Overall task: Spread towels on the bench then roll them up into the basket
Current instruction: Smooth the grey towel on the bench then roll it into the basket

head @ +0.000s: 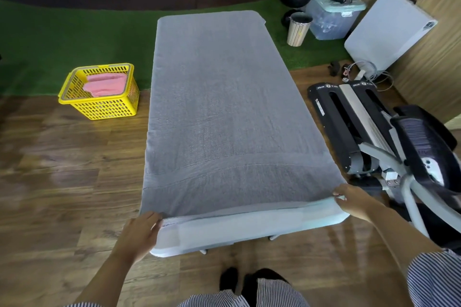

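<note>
Wooden flooring surrounded the pale bench (249,223), where a grey towel (224,112) lay spread flat, its near corners pinched by the left hand (142,230) and right hand (354,200), the yellow basket (99,104) standing well apart at left.

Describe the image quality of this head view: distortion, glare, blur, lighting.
Head view: wide-angle distortion bows the bench edges and the floor lines; soft window glare streaks the wooden floor at left; lighting is even on the grey towel, with no hard shadows; slight softness at the left hand, the right hand and the frame corners; the yellow basket is sharp.
</note>
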